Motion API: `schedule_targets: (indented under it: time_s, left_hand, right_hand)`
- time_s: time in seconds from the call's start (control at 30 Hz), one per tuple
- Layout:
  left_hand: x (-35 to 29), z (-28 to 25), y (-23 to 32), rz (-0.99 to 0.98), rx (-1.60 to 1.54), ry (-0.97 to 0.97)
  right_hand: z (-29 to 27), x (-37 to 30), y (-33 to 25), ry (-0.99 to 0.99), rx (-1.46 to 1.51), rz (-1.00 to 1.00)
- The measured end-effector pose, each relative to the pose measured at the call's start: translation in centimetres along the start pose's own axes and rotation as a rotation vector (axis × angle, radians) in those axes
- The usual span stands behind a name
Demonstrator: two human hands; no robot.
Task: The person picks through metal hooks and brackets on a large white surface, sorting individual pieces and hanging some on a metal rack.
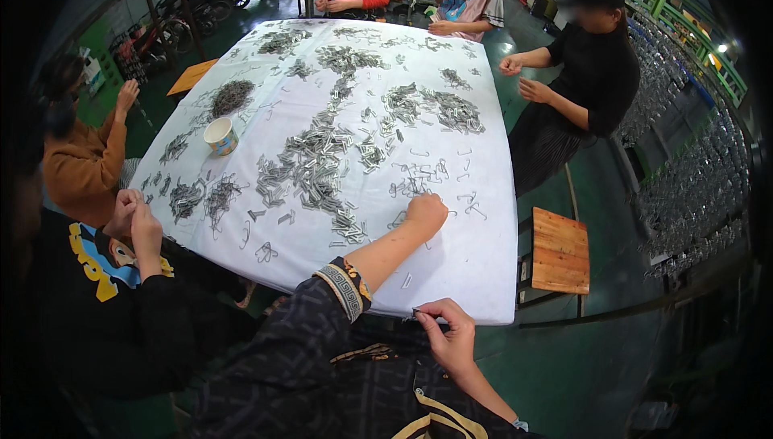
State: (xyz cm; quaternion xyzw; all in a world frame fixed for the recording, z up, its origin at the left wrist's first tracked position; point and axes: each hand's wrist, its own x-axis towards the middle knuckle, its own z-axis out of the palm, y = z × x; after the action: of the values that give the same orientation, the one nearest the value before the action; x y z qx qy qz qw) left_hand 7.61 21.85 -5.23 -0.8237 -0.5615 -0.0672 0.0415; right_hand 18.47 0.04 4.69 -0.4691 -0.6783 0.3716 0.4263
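Metal clips (318,167) (light, stiff, pinch by ends) on white table (483,254); left hand (425,212) fisted there, right hand (451,334) pinching one at edge.

Left hand (425,212) lying knuckles-up on the white cloth (475,254); fingertips and anything under the palm hidden. Right hand (451,330) at the cloth's near edge, pinching a small dark piece (418,312) too small to identify. Metal clips (310,169) at 11 o'clock of the left hand too small for individual shape. Contents of the cup (221,135) not discernible. Person at 9 o'clock cut off by dark rim. Racks (684,189) at 3 o'clock blurred and bent by lens.
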Motion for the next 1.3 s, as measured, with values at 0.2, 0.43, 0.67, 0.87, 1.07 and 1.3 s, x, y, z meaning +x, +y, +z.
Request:
schedule_targets:
  time_s: [0.2, 0.43, 0.67, 0.87, 1.07, 1.3]
  left_hand:
    - [-3.2, -1.8, -0.9, -0.210, -0.602, 0.065]
    - [-11.3, -8.3, -0.5, -0.170, -1.547, -0.118]
    - [-17.0, -12.6, -0.7, 0.037, -1.602, -0.048]
    - [-18.3, -13.3, -0.3, 0.057, -1.479, -0.074]
    - [-18.4, -12.9, 0.1, 0.072, -1.467, -0.064]
    - [-18.8, -12.6, 0.3, 0.097, -1.483, -0.038]
  right_hand:
    - [0.2, -0.3, 0.8, 0.032, 0.017, 0.030]
    - [0.3, 0.0, 1.1, 0.092, 0.033, 0.099]
    - [1.1, 0.2, 1.5, 0.170, 0.041, 0.104]
    - [1.4, 0.1, 1.0, 0.171, 0.055, 0.081]
    - [1.2, 0.0, 0.5, 0.162, 0.031, 0.065]
    - [1.2, -0.3, 0.6, 0.132, 0.043, 0.069]
